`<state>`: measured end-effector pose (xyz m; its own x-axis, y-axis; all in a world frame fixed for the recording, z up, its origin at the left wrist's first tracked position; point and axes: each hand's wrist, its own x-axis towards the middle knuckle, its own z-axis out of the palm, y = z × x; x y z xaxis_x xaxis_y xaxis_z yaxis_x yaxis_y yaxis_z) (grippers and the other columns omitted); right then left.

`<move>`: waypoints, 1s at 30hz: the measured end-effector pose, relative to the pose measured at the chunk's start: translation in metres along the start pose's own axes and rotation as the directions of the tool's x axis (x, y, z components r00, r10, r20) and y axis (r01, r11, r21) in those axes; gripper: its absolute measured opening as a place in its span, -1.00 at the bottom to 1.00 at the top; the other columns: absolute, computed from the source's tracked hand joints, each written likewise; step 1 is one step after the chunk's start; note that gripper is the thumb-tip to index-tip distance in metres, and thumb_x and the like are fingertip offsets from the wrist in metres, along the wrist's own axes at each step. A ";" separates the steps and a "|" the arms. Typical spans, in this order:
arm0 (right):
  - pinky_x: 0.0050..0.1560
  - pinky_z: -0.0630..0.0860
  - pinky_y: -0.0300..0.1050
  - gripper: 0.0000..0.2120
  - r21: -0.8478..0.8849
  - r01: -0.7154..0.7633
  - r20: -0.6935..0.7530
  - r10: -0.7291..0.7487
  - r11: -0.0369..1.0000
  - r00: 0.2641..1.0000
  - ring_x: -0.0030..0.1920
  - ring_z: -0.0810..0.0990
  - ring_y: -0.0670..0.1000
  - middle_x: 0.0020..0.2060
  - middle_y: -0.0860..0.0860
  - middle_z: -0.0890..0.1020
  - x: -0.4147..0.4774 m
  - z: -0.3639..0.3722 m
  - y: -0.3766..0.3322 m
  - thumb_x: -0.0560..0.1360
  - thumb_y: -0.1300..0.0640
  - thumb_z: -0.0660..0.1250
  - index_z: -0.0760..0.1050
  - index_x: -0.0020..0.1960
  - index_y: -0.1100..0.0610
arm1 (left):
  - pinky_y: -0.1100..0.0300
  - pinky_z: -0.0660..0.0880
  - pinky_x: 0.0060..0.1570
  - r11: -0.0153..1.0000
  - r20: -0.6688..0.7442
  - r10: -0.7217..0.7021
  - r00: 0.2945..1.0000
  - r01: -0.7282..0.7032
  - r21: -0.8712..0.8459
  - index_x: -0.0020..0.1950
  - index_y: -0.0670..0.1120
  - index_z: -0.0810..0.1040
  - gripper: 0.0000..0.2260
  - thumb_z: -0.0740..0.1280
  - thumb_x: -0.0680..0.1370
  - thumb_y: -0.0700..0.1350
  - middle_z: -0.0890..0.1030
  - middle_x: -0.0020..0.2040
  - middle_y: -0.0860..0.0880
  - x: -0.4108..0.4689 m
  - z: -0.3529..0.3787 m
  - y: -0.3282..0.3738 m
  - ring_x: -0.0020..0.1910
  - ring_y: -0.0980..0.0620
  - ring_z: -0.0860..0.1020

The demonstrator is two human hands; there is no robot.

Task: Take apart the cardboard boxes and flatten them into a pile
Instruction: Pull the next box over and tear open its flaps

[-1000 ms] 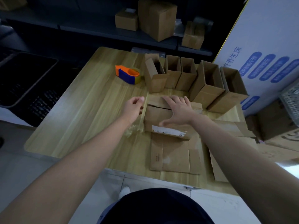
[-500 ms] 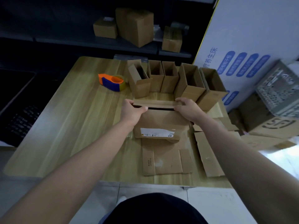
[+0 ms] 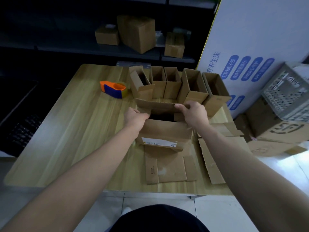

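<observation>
A brown cardboard box (image 3: 164, 133) with a white label on its near face lies on the wooden table (image 3: 70, 131), its far end opened and dark inside. My left hand (image 3: 135, 118) grips the box's left flap. My right hand (image 3: 194, 113) pinches the raised far flap (image 3: 157, 105) at its right end. Under and in front of the box lies a flattened cardboard sheet (image 3: 170, 169). More flattened cardboard (image 3: 212, 163) lies to the right. Behind the held box stand several open boxes (image 3: 192, 87) in a row.
An orange and blue tape dispenser (image 3: 113, 88) sits at the table's back left. A large white printed carton (image 3: 254, 47) leans at the right. A grey perforated crate (image 3: 287, 96) rests on boxes on the floor. Closed boxes (image 3: 135, 34) stand on a dark shelf behind.
My hands went from pressing the box's top to gripping its far flaps. The far flap has swung up and the box's end now gapes open. The view has tilted down.
</observation>
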<state>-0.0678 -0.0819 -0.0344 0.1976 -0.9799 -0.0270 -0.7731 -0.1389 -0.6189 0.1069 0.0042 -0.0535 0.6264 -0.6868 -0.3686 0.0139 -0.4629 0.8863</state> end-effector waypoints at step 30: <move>0.07 0.60 0.07 -0.17 0.201 -0.166 0.098 0.148 0.966 0.984 0.16 0.56 0.14 0.19 0.10 0.51 -0.006 0.007 -0.012 0.29 0.02 0.59 0.16 0.37 0.09 | 0.25 0.36 -0.38 0.853 -0.027 0.167 0.986 -0.131 0.505 -0.02 -0.15 0.65 -0.80 0.45 0.42 -0.07 0.62 -0.07 -0.07 0.004 -0.020 0.015 -0.17 0.00 0.53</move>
<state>-0.0554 -0.0734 -0.0317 0.1392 -0.9707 -0.1957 -0.6581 0.0570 -0.7508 0.1252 0.0057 -0.0359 0.6405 -0.7393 -0.2079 -0.4633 -0.5878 0.6631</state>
